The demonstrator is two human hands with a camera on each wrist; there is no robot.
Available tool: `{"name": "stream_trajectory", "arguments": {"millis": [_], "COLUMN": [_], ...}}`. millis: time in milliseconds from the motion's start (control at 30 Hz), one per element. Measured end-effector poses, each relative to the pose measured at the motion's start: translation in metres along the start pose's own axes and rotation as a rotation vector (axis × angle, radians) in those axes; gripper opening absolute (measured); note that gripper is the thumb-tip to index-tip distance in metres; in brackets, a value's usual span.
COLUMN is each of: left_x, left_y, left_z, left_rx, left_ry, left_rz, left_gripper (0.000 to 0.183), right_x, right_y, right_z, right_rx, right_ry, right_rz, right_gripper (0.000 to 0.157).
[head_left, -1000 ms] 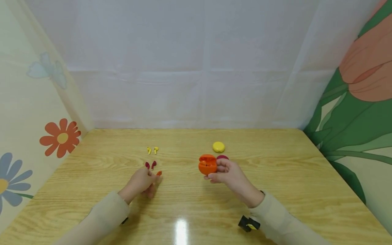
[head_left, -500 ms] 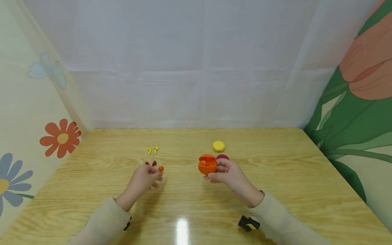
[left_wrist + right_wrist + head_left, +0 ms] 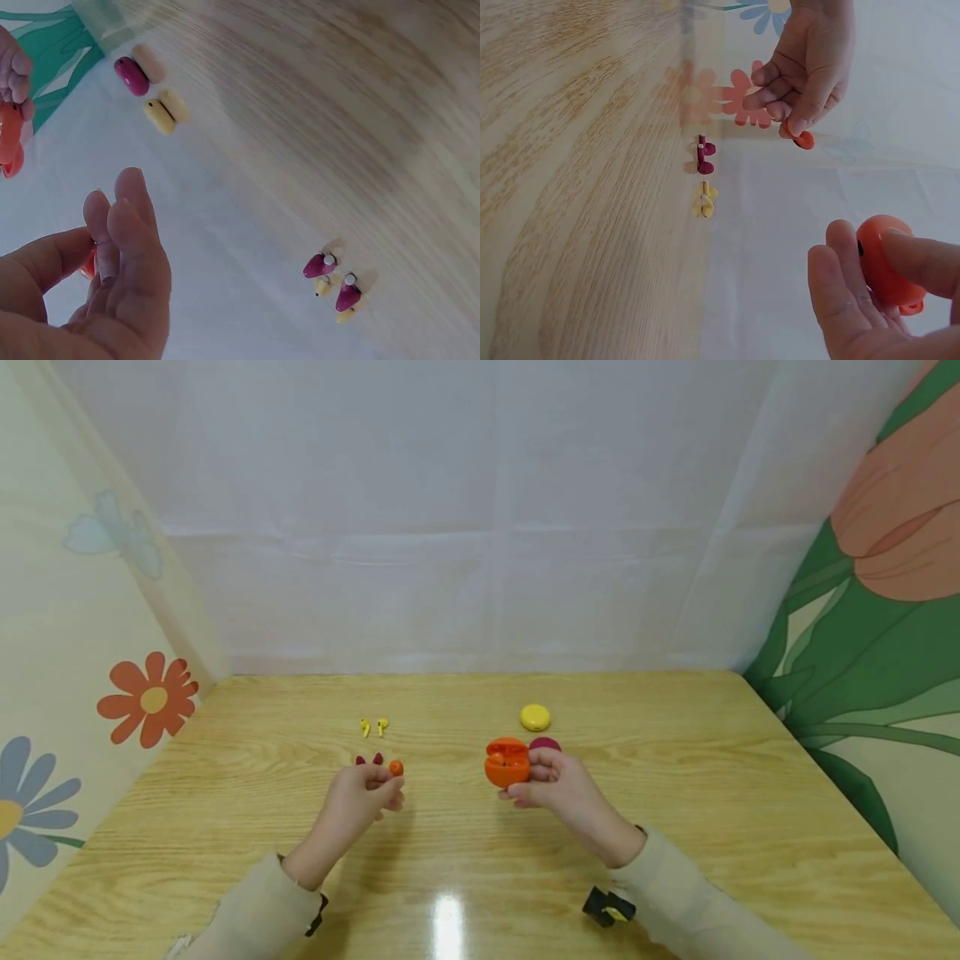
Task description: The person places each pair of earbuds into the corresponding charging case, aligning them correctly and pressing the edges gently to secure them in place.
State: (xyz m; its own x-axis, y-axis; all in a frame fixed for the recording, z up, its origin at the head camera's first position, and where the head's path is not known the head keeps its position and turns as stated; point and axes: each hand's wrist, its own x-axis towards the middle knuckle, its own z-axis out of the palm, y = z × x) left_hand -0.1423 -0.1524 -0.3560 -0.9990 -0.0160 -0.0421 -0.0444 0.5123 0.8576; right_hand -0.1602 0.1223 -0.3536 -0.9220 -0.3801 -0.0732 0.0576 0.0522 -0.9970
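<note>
My left hand pinches an orange earbud between thumb and fingertips, above the table left of centre. In the right wrist view the earbud sticks out past the thumb. My right hand holds an orange earbud case by its side, lid up and inside facing me; an orange shape shows in its left part. Two dark red earbuds lie just beyond my left hand, partly covered by it in the head view. A dark red case sits behind my right hand, mostly hidden.
Two yellow earbuds lie farther back on the left of the wooden table. A closed yellow case sits behind the dark red one. A white cloth wall closes off the table's far edge.
My left hand has lifted the orange earbud and shifted slightly to the right, turning it so its round end shows. My right hand with the orange case has hardly moved.
</note>
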Motion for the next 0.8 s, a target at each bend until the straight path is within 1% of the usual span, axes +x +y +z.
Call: {"name": "stream_trajectory", "arguments": {"millis": [233,500,667,800], "left_x": [-0.003,-0.006,-0.01,-0.011], "left_y": [0.004,0.011,0.014,0.018], "left_z": [0.002,0.007,0.01,0.013], "left_rx": [-0.009,-0.04,-0.086,-0.128], "left_ry": [0.013,0.026,0.02,0.022], "left_rz": [0.041,0.069,0.067,0.071], "left_gripper": [0.019,0.018,0.023,0.02], "right_x": [0.0,0.0,0.0,0.001], "right_y": [-0.001,-0.002,-0.001,-0.001], "right_z": [0.001,0.001,0.001,0.002], "right_rx": [-0.006,0.0,-0.008,-0.014], "right_ry": [0.005,0.007,0.002,-0.001], "right_rz": [0.008,0.02,0.014,0.011], "right_gripper": [0.04,0.041,0.041,0.041]}}
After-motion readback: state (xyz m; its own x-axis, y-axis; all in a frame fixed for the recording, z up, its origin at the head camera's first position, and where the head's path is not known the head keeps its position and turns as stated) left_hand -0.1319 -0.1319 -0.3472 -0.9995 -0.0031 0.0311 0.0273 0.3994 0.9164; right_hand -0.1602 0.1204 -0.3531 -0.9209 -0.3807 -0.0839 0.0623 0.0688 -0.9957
